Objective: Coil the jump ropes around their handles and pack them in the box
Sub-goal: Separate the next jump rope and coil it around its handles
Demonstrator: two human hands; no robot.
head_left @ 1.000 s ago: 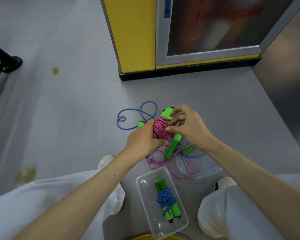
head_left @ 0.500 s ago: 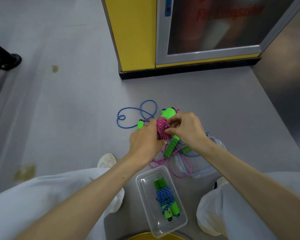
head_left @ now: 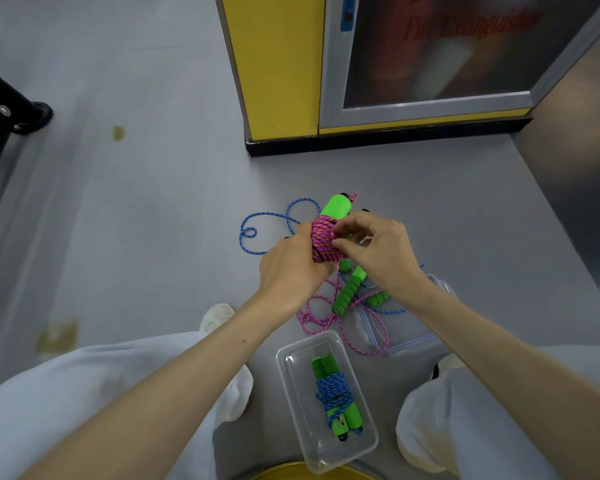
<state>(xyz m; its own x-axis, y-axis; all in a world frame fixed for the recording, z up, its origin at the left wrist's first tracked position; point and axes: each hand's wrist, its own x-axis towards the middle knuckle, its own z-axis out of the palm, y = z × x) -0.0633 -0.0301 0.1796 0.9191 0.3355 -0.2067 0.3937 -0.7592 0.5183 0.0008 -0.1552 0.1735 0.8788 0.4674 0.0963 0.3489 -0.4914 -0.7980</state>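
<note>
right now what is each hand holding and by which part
The left hand grips the pink braided jump rope coiled on green foam handles at its lower end; the right hand pinches the coil's side.

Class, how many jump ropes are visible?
3. Coiled blue rope in the clear box; pink rope gripped by left hand and right hand; loose blue rope on the floor. Tangle may hide more.
</note>
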